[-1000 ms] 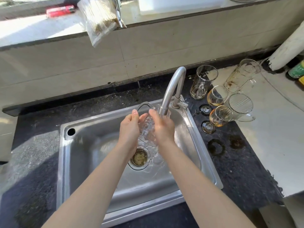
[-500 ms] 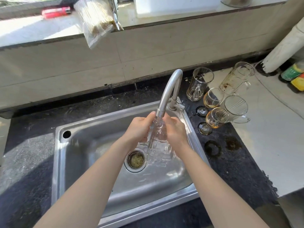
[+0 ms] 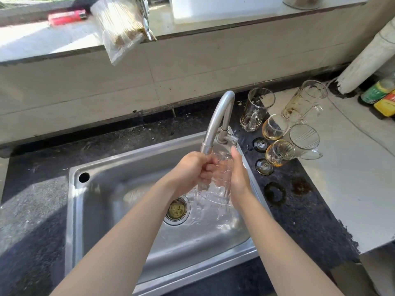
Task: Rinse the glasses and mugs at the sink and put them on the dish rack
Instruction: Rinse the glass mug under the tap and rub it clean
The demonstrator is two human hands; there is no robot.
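A clear glass mug (image 3: 215, 182) is held under the running faucet (image 3: 215, 122), over the steel sink (image 3: 89, 210). My left hand (image 3: 190, 171) grips its left side with fingers curled on it. My right hand (image 3: 239, 176) presses flat against its right side. To the right of the faucet stand dirty glasses: a handled mug (image 3: 255, 110), a tall stained mug (image 3: 303, 101), a wide mug (image 3: 304, 142) and two stemmed glasses (image 3: 272, 129) (image 3: 277, 154) with amber dregs. No dish rack is in view.
Water runs toward the drain strainer (image 3: 176, 209). Dark ring stains (image 3: 275, 192) mark the black counter beside the sink. A plastic bag of sticks (image 3: 119, 28) hangs off the window ledge, near a red lighter (image 3: 66, 17). Bottles (image 3: 378, 95) and a white pipe (image 3: 369, 54) stand at far right.
The mug has turned in my hands from lying tilted to hanging bottom-down under the spout. My left fingers have curled around it. The view has shifted slightly.
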